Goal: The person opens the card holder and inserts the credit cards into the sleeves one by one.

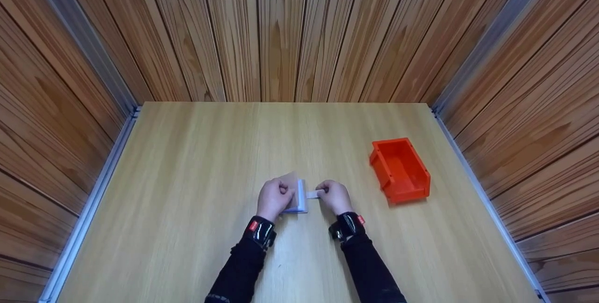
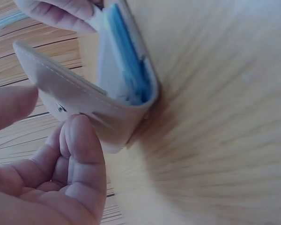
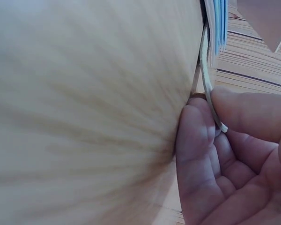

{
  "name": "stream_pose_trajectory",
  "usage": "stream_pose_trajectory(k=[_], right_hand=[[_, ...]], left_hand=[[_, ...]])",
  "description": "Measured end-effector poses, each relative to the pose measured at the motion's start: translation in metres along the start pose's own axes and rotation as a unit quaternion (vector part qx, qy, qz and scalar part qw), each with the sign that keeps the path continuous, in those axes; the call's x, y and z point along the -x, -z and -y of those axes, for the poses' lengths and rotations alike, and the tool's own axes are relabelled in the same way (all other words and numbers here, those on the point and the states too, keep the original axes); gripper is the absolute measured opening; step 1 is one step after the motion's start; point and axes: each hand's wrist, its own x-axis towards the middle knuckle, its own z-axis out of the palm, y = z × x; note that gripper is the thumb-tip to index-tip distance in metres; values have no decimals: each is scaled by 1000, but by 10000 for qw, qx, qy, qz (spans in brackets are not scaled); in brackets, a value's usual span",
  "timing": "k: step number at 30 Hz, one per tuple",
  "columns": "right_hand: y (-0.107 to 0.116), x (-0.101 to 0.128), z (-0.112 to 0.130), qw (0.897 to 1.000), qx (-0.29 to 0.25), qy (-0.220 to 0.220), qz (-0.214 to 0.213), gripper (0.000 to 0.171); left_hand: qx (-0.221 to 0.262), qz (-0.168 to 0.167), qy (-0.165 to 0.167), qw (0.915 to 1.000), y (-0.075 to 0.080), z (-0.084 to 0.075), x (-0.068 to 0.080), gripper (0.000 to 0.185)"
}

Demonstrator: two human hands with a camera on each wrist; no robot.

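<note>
A small beige-pink card wallet [image 2: 118, 115] stands partly unfolded on the table in front of me, with blue-edged clear sleeves [image 2: 126, 51] inside. Its cover [image 1: 290, 182] is tilted up, and a metal snap [image 2: 61, 107] shows on the outer face. At that outer face is my left hand [image 1: 274, 198], its fingers loosely curled, a fingertip right at the cover near the snap and the thumb apart from it. My right hand [image 1: 335, 196] pinches the end of the narrow closing strap [image 3: 206, 65] between thumb and fingers, stretched out to the right of the wallet.
An orange-red open bin [image 1: 401, 170] stands on the wooden table [image 1: 201, 153] at the right. Wood-plank walls [image 1: 281, 36] with metal corner rails enclose the table at the back and both sides.
</note>
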Motion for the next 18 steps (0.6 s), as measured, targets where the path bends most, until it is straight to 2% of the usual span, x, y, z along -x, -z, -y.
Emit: stream_pose_trajectory(k=[11, 18], right_hand=[[0, 0, -2, 9995, 69, 263, -134, 7], [0, 0, -2, 9997, 97, 174, -116, 7]], left_hand=[[-596, -142, -385, 9974, -5, 10, 1, 6], [-793, -77, -352, 9962, -10, 10, 0, 5]])
